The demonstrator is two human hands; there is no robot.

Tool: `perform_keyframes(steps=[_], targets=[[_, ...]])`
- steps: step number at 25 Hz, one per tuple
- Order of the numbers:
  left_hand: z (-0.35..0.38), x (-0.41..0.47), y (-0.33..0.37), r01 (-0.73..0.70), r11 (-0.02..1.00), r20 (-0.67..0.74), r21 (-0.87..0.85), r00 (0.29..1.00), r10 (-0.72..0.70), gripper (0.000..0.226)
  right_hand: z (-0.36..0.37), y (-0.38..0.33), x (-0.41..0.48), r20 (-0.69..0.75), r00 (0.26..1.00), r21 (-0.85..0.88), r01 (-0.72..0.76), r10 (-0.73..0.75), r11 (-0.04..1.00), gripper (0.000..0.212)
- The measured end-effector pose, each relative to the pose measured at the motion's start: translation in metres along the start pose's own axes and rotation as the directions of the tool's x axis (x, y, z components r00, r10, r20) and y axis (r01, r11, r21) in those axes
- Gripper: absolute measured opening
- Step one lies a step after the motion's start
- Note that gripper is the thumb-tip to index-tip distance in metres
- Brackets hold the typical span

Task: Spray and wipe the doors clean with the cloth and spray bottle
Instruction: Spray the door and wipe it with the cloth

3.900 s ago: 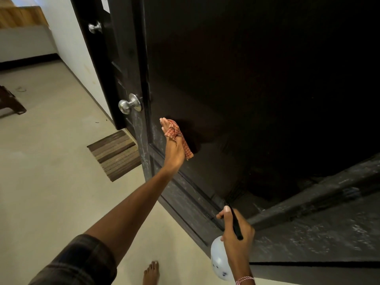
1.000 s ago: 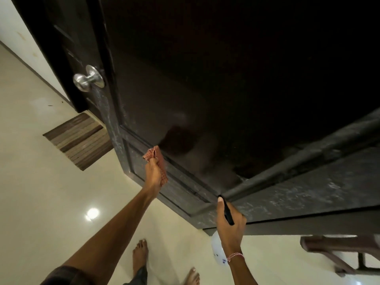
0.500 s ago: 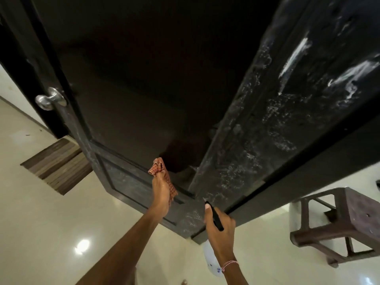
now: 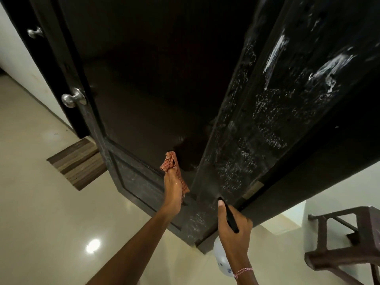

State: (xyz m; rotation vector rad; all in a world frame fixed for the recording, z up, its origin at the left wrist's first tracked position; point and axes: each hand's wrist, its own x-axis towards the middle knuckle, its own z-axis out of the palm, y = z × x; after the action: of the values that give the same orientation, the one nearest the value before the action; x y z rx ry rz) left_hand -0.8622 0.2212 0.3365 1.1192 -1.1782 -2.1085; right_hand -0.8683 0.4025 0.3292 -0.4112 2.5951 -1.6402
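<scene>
A tall dark door fills the upper view, with a silver knob at its left edge. My left hand holds a red checked cloth pressed against the door's lower panel. My right hand grips a white spray bottle by its black head, with the nozzle close to the door's right stile. That stile carries white streaks and speckles.
A striped doormat lies on the glossy cream floor at the left. A second knob shows on another dark door at the far left. A brown stool stands at the lower right by the white wall.
My view has tilted up and rightward along the door. My left hand with the cloth has slid down and right across the panel; my right hand keeps the bottle near the door.
</scene>
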Motion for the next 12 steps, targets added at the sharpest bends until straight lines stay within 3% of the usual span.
perform_keyframes(steps=[5, 9, 12], targets=[[0.02, -0.002, 0.039, -0.13, 0.99, -0.034, -0.057, 0.991, 0.128, 0.023, -0.019, -0.05, 0.016, -0.084, 0.993, 0.089, 0.095, -0.087, 0.992, 0.032], [0.037, -0.004, 0.059, -0.27, 0.962, -0.018, -0.04, 0.963, 0.269, 0.035, -0.034, -0.077, 0.026, -0.194, 0.962, 0.024, 0.201, -0.193, 0.979, 0.042], [0.051, -0.012, 0.072, -0.279, 0.959, 0.016, -0.056, 0.96, 0.28, 0.032, -0.046, -0.097, 0.034, -0.198, 0.948, -0.01, 0.253, -0.249, 0.968, 0.042]])
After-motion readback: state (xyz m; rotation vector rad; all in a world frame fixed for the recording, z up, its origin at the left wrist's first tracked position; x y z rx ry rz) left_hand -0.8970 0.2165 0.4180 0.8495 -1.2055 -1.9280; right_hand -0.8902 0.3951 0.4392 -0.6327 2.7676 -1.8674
